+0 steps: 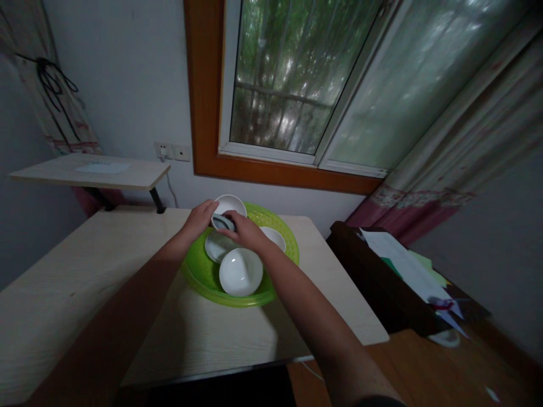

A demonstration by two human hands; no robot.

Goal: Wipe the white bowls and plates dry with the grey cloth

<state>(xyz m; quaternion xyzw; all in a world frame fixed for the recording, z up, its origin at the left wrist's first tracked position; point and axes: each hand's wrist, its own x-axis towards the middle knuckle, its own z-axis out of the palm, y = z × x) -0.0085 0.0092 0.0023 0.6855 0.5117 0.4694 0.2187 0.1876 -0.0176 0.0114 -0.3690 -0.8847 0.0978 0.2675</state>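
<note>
A green plastic basket [203,286] on the table holds several white bowls. At its far side, my left hand [201,219] is closed at the left rim of a white bowl [232,204]. My right hand [245,230] grips a small grey oval thing with a pale edge [223,223], in front of that bowl; its exact kind is unclear. Whether my left fingers also touch the grey thing is hidden. Below my hands lie a white bowl [217,247] and a nearer, upright white bowl [241,272]. Another white bowl [274,238] is partly behind my right wrist.
The pale wooden table [335,282] stands against the wall under a window [297,79]. A raised shelf [89,172] on black legs occupies its back left, near a wall socket [163,150]. Papers [399,265] lie on dark furniture to the right.
</note>
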